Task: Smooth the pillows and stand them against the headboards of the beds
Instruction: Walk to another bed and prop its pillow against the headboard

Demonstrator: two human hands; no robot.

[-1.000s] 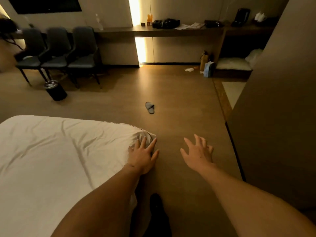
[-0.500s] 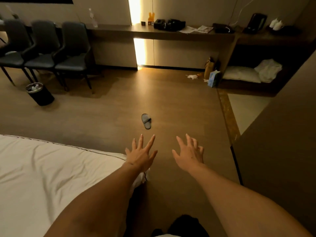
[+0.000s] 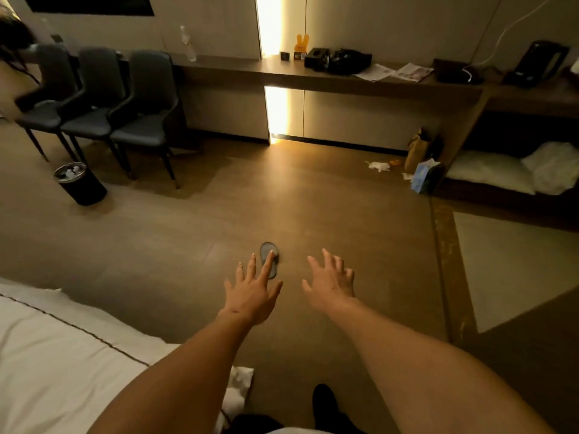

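Both my arms reach forward over the wooden floor. My left hand (image 3: 253, 292) is open with fingers spread and holds nothing. My right hand (image 3: 331, 281) is also open and empty, just to its right. A corner of a bed with white bedding (image 3: 56, 364) fills the lower left, below my left forearm. Two white pillows (image 3: 488, 172) lie in a low open shelf compartment at the far right. No headboard is in view.
A grey slipper (image 3: 269, 260) lies on the floor just past my left fingers. Three dark chairs (image 3: 138, 120) and a black bin (image 3: 80, 183) stand at the back left. A long wall desk (image 3: 313, 78) carries small items. Bags (image 3: 423, 170) and scraps sit by the shelf.
My left hand has lifted off the bed corner. The view has swung right and forward, so the bed has slid to the lower left and the shelf with the pillows shows more.
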